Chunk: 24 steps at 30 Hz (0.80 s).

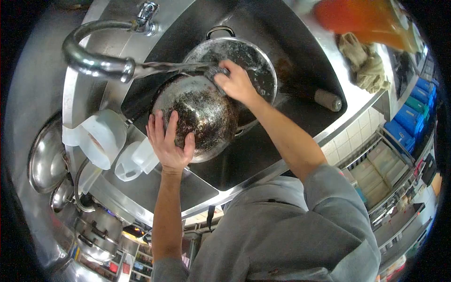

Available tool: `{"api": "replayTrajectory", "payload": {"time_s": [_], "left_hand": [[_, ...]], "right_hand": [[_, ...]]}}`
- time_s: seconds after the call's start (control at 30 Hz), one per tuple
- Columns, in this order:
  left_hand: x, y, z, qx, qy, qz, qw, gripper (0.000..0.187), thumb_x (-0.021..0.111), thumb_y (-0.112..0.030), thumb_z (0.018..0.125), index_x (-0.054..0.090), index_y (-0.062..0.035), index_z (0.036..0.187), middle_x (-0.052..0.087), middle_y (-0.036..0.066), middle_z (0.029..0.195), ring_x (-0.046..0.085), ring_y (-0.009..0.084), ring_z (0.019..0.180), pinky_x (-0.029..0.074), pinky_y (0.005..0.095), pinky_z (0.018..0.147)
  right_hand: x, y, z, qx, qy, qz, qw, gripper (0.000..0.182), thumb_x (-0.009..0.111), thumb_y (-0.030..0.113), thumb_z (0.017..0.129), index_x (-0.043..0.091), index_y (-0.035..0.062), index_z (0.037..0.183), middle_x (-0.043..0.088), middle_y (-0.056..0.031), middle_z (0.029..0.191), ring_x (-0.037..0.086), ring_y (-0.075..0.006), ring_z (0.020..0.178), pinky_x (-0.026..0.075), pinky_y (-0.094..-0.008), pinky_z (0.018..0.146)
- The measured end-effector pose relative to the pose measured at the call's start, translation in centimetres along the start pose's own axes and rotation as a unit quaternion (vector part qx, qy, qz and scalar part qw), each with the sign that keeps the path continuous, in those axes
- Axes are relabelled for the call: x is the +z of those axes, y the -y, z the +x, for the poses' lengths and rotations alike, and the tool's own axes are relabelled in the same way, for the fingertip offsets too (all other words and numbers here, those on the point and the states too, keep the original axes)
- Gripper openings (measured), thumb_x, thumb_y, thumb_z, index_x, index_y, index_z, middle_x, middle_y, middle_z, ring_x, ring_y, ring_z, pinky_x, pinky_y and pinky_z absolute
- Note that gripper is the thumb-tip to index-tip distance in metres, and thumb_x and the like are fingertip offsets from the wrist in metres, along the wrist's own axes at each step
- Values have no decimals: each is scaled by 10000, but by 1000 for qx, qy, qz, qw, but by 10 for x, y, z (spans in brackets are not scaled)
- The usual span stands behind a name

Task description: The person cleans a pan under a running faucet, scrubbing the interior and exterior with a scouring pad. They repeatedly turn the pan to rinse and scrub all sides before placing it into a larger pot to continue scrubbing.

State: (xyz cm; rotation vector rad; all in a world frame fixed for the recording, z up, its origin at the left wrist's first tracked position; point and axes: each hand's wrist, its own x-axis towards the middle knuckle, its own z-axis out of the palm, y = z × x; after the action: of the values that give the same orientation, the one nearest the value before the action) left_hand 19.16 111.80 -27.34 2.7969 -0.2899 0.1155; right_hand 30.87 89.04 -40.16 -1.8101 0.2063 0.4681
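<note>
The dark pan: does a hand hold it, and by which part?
The left hand steadies the pan at its near left edge, fingers spread; the right hand grips a grey scrubber.

Curved silver faucet (94,61): polished chrome-like metal, glossy, smooth. Deep gray sink basin (202,181): metal, dull satin inside. Round scorched pan (199,113): metal, rough blackened patches, glossy silvery areas between. Large round silver-rimmed pot (249,51): metal, shiny rim. Translucent white jugs (105,136): plastic, smooth. Crumpled beige rag (371,73): cloth, matt. Gray short-sleeved shirt (282,235): cloth, matt. Blue bins (404,124): look like plastic.
</note>
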Motion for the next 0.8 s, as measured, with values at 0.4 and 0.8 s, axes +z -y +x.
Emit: {"api": "replayTrajectory", "payload": {"time_s": [0.4,0.8], "left_hand": [[-2,2,-6,35,-21,0,999,586,670,-353,910,616,-53,1411,463,243,1534,427,517,1362,335,616,1159],[-4,10,7,47,-1,-1,999,597,677,-358,917,603,-50,1424,420,237,1574,410,514,1397,335,635,1156]], "right_hand": [[13,6,-105,-9,-159,44,986,348,637,250,821,614,-31,1025,655,-275,844,672,-422,814,534,-472,806],[1,-10,-52,27,-81,4,996,417,637,292,803,659,-43,1051,693,-293,934,697,-418,923,538,-473,869]]}}
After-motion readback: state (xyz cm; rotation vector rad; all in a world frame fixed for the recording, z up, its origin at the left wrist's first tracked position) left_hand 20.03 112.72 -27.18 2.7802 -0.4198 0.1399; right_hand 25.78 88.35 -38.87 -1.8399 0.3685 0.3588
